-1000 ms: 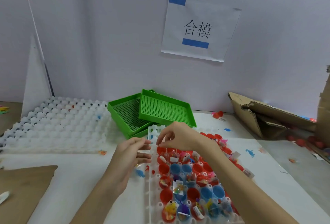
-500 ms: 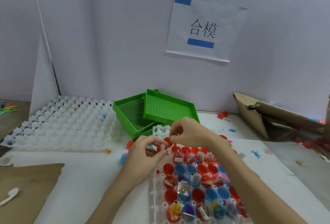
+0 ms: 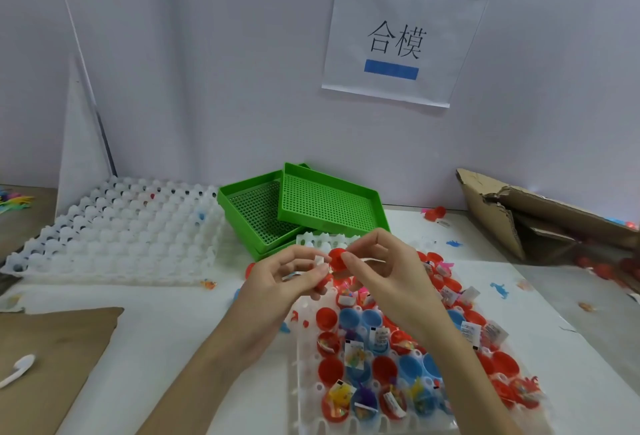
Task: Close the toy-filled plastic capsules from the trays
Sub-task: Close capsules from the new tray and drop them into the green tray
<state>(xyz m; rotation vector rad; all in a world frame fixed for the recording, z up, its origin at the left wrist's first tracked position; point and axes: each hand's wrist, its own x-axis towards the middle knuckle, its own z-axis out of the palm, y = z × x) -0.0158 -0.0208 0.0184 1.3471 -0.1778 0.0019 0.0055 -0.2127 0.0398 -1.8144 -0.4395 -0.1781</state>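
Both hands — left hand [image 3: 280, 282] and right hand [image 3: 381, 271] — pinch one red plastic capsule [image 3: 337, 259] between curled fingers; the white moulded tray [image 3: 304, 362] below holds rows of open, toy-filled halves, so most work likely remains.

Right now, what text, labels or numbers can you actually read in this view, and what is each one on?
"合模": black characters on the white paper sign taped to the wall with blue tape.
Small white labels on the toy packets in the capsule tray: printed, but too small and blurred to read.
Nothing else legible on the green trays, the cardboard or the red capsule between the hands.
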